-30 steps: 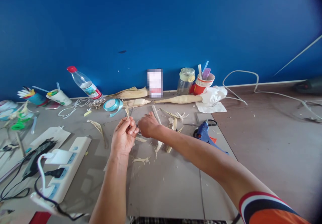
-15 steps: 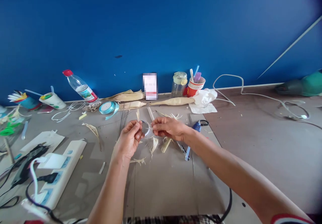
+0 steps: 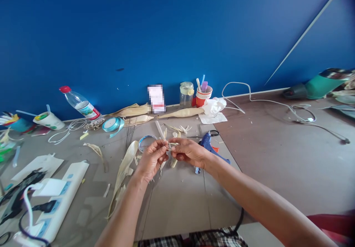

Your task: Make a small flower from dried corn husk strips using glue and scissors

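Note:
My left hand (image 3: 152,159) pinches a small pale piece of dried corn husk (image 3: 165,133), its tip sticking up above the fingers. Against its fingertips is my right hand (image 3: 191,151), closed on a thin pale strip (image 3: 174,144) that looks like husk too. Just beyond the left hand lies a blue-and-white ring (image 3: 146,137), perhaps a tape roll. A blue glue gun (image 3: 207,142) rests beside the right wrist. Along the left forearm stretches a long corn husk (image 3: 127,162), and husk scraps lie under and behind both hands.
At the left are a white power strip (image 3: 65,199) with plugs and cables. Along the blue wall stand a tilted bottle (image 3: 83,106), a ribbon roll (image 3: 112,124), a lidded jar (image 3: 186,96) and red paper cups (image 3: 203,96). A white cable (image 3: 273,101) crosses the right side.
My hands have come together, the right fingertips now meeting the left ones. The view has turned slightly right, bringing the glue gun and the green object at far right more into sight.

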`<state>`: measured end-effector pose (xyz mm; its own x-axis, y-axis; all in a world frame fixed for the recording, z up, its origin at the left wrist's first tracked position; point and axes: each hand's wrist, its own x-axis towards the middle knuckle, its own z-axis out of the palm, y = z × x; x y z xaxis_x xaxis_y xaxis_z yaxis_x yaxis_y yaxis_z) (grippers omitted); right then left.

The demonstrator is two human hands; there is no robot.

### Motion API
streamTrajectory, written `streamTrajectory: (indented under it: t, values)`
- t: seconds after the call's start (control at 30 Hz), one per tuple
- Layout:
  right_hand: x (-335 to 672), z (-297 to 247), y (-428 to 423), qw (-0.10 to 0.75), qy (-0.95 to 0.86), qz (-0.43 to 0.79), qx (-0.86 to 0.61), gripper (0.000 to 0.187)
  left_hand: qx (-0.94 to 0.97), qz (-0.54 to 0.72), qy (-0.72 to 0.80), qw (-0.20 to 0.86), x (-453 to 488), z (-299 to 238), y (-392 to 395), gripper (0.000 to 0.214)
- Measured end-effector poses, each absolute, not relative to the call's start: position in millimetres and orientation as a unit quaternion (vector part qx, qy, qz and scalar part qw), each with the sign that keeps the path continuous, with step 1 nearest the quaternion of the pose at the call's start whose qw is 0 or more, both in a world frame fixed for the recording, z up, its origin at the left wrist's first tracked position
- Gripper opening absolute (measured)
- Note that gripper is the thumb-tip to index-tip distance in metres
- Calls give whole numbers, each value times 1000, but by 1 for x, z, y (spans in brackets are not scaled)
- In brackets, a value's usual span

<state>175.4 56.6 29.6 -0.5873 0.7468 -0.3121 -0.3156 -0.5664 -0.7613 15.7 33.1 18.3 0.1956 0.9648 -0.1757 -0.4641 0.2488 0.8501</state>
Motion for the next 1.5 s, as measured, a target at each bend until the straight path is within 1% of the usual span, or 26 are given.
streamTrajectory:
  t: [0.2,0.27,0.3,0.37,0.43,0.47,0.5,0.53,0.57,0.63,0.7,0.77,0.83,0.93,1.2,1.33,1.5]
  values:
    - [186,29,52,327,-432,744,-390,54,337,544,423,642,14,19,34,23]
    - [195,27,54,334,-496,670,-439,47,344,550,427,630,11,18,36,22]
    - [200,25,56,338,-544,606,-472,39,347,552,428,626,10,17,36,22]
    - [208,22,59,345,-649,414,-537,23,351,552,432,621,9,16,37,22]
    - [211,20,61,345,-718,209,-567,25,358,548,437,617,10,15,37,23]
    - [211,20,60,349,-733,136,-568,23,362,544,441,615,11,14,37,23]
    - [210,20,59,356,-739,92,-564,16,367,541,445,612,12,14,36,23]
    - [208,20,57,363,-747,78,-552,8,372,537,449,610,13,13,36,23]
    - [204,20,54,365,-758,91,-532,7,377,533,454,606,15,13,36,23]
    - [196,20,46,355,-787,154,-480,13,385,525,466,599,16,12,35,23]
    - [187,19,40,337,-801,206,-450,12,391,518,479,591,18,12,35,23]
    - [181,17,36,338,-795,220,-454,9,398,509,488,588,18,11,35,24]
    - [178,16,36,346,-783,225,-465,2,404,501,487,591,18,10,36,23]
    - [181,19,38,353,-759,266,-479,13,407,496,472,604,19,8,35,22]
    - [192,24,42,377,-666,415,-491,20,404,487,458,625,24,9,31,21]
    - [193,21,44,405,-637,434,-491,23,399,485,456,631,28,9,29,22]
    - [192,18,47,413,-610,467,-489,24,408,484,450,630,30,7,27,22]
